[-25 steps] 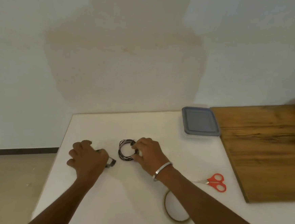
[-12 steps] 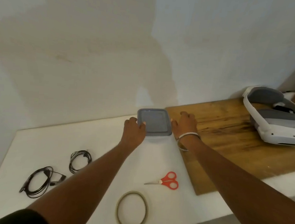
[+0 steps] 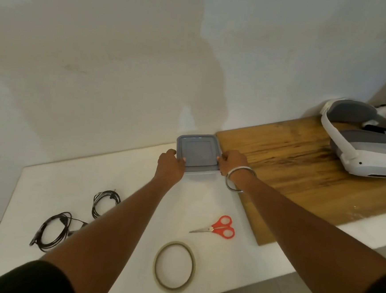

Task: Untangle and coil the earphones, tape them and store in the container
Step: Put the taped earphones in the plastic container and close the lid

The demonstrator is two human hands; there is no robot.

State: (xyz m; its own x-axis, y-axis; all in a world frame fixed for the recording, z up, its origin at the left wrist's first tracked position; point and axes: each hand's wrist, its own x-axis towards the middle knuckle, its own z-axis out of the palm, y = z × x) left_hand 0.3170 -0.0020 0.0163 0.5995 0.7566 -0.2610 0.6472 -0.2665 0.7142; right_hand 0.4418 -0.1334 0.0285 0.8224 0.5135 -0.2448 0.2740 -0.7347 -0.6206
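Observation:
A square container with a grey lid [image 3: 197, 151] sits at the back of the white table, lid on. My left hand [image 3: 170, 165] grips its left edge and my right hand [image 3: 231, 162] grips its right edge. A small coil of black earphones [image 3: 105, 200] lies at the left of the table. A larger, looser black earphone bundle [image 3: 52, 230] lies nearer the front left corner. A roll of clear tape [image 3: 174, 268] lies flat near the front edge.
Red-handled scissors [image 3: 220, 227] lie right of the tape. A wooden board [image 3: 300, 178] covers the right side of the table [image 3: 69, 182], with a white and grey headset [image 3: 363, 141] on its far end. A wall stands directly behind.
Both hands left the earphones on the left and reached to the container. In the last half second they closed in on its two side edges.

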